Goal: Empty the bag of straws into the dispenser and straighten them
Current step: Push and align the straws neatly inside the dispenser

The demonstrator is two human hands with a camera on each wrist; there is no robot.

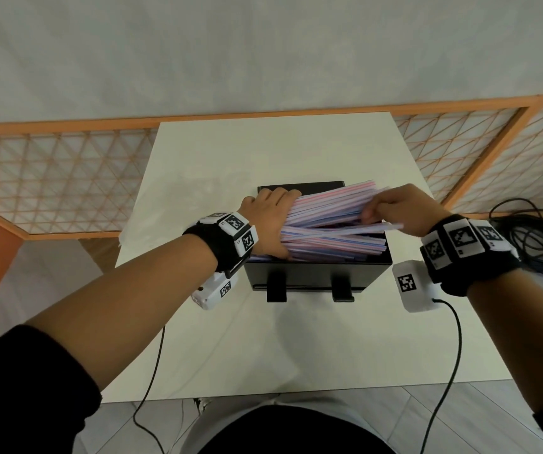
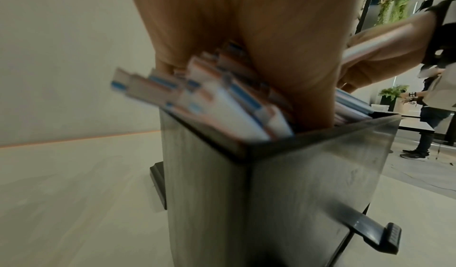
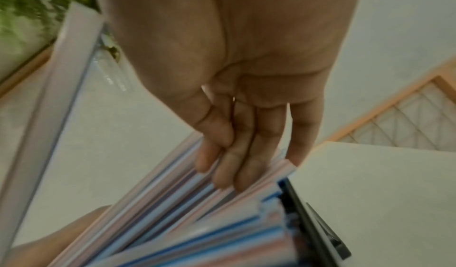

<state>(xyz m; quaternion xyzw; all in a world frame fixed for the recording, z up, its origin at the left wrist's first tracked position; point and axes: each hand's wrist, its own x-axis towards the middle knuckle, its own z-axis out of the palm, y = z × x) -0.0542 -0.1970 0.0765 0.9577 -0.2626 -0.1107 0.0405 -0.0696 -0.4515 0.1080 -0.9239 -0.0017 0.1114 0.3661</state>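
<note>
Overhead, head view: black dispenser (image 1: 316,276) sits on the white table (image 1: 217,339), piled with striped straws (image 1: 332,224) lying crosswise, several angled up toward the far right corner. Left hand (image 1: 271,221) presses against the left ends of the heap, fingers flat. Right hand (image 1: 401,211) hovers over the right side, fingers curled down onto the upper straws.

Left wrist view: blurred; straw ends jut over the dispenser rim by the palm.

Right wrist view: fingers (image 3: 246,166) extended, tips resting on the straws; no closed grasp seen. Bag not identifiable.
</note>
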